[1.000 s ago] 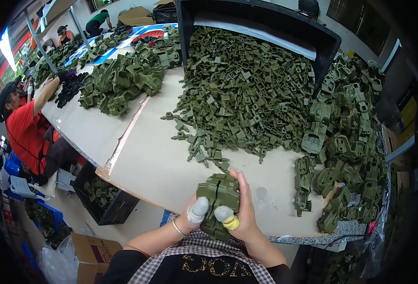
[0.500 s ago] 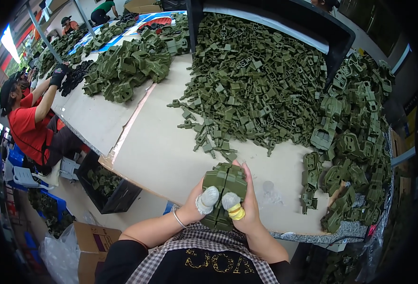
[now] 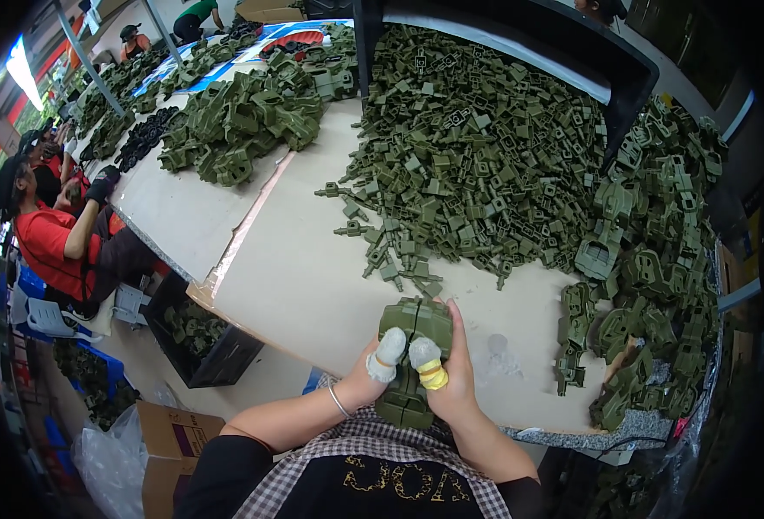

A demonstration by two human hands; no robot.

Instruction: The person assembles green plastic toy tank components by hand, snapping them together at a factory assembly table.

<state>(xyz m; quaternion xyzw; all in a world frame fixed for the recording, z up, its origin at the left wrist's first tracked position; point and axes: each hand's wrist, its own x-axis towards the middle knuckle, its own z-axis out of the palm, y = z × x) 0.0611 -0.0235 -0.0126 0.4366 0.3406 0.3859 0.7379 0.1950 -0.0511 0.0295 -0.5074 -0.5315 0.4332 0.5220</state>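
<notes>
Both my hands hold one olive-green plastic assembly (image 3: 414, 322) made of two halves pressed together, at the near edge of the table (image 3: 313, 285). My left hand (image 3: 371, 374) grips its left side, thumb wrapped in white tape on top. My right hand (image 3: 451, 368) grips the right side, thumb capped in white and yellow tape. A big heap of small green plastic parts (image 3: 477, 164) lies just beyond on the table. Larger green shell pieces (image 3: 641, 285) are piled to the right.
Another pile of green shells (image 3: 243, 121) lies at the far left of the table. A person in a red shirt (image 3: 49, 246) sits at the left. A black bin (image 3: 200, 333) with green parts and cardboard boxes (image 3: 161, 441) stand on the floor below.
The assembly in my hands has shifted slightly up and forward over the table edge. My thumbs stay pressed on it. The person in red has lowered an arm.
</notes>
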